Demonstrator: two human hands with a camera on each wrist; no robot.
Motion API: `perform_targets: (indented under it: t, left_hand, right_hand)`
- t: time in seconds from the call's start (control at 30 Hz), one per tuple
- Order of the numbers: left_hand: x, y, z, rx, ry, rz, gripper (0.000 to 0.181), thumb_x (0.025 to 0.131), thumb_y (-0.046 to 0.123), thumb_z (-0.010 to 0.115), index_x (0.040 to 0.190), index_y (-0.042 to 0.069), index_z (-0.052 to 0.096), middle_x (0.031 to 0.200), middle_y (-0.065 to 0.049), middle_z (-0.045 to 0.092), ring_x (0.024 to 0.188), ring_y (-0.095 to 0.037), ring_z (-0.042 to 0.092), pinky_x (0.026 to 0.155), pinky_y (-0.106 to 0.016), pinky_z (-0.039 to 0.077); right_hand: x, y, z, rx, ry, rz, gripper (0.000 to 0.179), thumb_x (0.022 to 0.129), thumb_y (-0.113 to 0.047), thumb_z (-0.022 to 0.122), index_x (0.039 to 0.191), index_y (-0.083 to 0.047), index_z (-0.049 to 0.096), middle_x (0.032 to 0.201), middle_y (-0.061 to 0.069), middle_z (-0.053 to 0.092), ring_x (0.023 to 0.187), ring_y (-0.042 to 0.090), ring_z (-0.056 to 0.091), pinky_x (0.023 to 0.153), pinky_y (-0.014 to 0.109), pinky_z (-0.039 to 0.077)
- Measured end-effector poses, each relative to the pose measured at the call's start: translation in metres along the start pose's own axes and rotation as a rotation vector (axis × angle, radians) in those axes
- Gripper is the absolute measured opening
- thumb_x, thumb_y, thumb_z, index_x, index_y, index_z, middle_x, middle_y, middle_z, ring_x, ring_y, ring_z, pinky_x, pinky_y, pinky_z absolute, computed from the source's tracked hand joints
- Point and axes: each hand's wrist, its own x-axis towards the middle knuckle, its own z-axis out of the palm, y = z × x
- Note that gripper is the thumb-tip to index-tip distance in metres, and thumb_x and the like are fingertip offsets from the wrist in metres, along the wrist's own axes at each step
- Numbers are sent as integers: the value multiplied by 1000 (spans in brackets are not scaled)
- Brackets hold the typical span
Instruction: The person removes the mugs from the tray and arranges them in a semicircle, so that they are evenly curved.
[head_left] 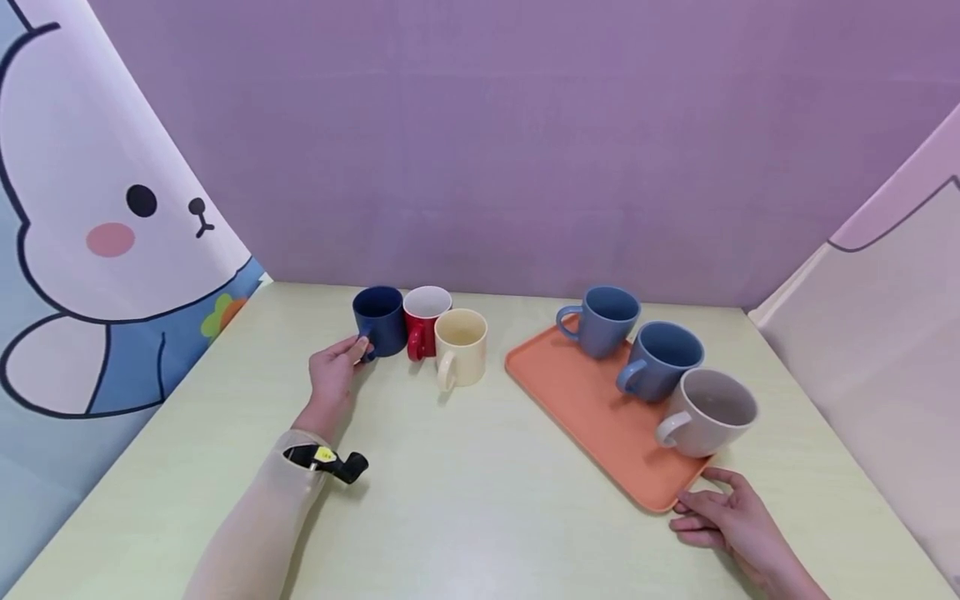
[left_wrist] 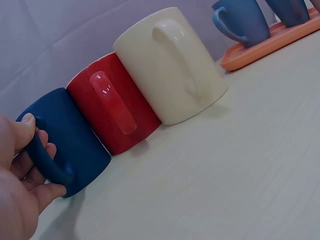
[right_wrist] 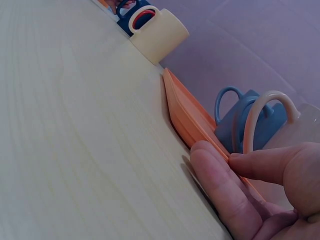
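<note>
Found left of frame centre: navy mug (head_left: 386, 327), gripped by handle (left_wrist: 45, 162) in left hand (head_left: 333, 379), red mug (head_left: 428, 335) just beside. At right: orange tray (head_left: 588, 400), pinched near corner in right hand (head_left: 731, 521). Recommended: guide mug upright, clear of red mug; steady tray level.

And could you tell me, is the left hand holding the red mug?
No, the left hand grips the dark blue mug by its handle.

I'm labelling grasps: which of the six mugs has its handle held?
The navy mug, leftmost in the head view: the left hand grips its handle. No other mug's handle is gripped.
</note>
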Motion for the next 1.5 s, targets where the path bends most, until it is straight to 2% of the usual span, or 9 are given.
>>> perform_targets:
  t: [0.23, 0.47, 0.63, 0.8, 1.0, 1.27, 1.4, 1.5]
  left_hand:
    - [3, 0, 0, 19, -16, 16, 35, 95, 7, 66, 124, -14, 62, 68, 14, 67, 76, -1, 63, 80, -25, 57]
    - [1, 0, -1, 40, -25, 6, 35, 97, 8, 66, 124, -14, 61, 69, 14, 67, 78, -2, 62, 83, -27, 56]
    - [-2, 1, -2, 32, -7, 7, 29, 95, 9, 68, 117, -10, 66, 71, 14, 67, 79, -3, 63, 83, -27, 56]
    - [-6, 3, -2, 16, 17, 18, 35, 95, 8, 68, 125, -11, 62, 79, 18, 65, 83, -2, 64, 88, -29, 56]
    - [-9, 11, -1, -56, 60, 42, 41, 96, 10, 67, 131, -9, 58, 86, 10, 64, 82, -4, 63, 86, -23, 56]
    - [-9, 32, 5, -176, 76, 65, 44, 96, 10, 67, 136, -5, 55, 101, 2, 64, 93, -8, 63, 99, -29, 50]
    - [-9, 43, 11, -287, 88, 86, 34, 94, 6, 68, 126, -1, 61, 95, 1, 67, 92, -9, 66, 100, -32, 49]
    - [-9, 50, 17, -364, 75, 95, 23, 94, 2, 67, 116, 4, 64, 95, -1, 68, 88, -8, 68, 98, -32, 50]
  right_hand:
    - [0, 1, -1, 2, 2, 1, 60, 99, 6, 52, 134, 9, 3, 86, 12, 72, 71, 22, 73, 64, 38, 62]
    - [0, 1, -2, 7, -10, -6, 60, 99, 6, 52, 134, 9, 3, 85, 12, 72, 71, 22, 73, 64, 37, 62]
    - [1, 2, -1, 7, -16, -14, 60, 99, 6, 52, 134, 10, 3, 86, 12, 72, 71, 22, 73, 64, 37, 62]
    - [1, 2, -1, -3, -6, -7, 61, 99, 5, 52, 134, 10, 3, 87, 14, 71, 71, 22, 73, 64, 38, 62]
    - [0, 0, -1, -4, -3, -5, 61, 99, 5, 52, 134, 10, 3, 87, 14, 71, 71, 22, 73, 64, 38, 62]
    - [1, 1, -1, 4, -14, -18, 60, 99, 5, 52, 134, 10, 3, 87, 13, 71, 71, 22, 73, 64, 38, 62]
    - [1, 1, -1, 3, -12, -16, 60, 99, 5, 52, 134, 10, 3, 87, 14, 71, 71, 22, 73, 64, 38, 62]
    - [1, 1, -1, 2, -6, -14, 60, 99, 6, 52, 134, 10, 4, 86, 14, 71, 71, 22, 73, 64, 38, 62]
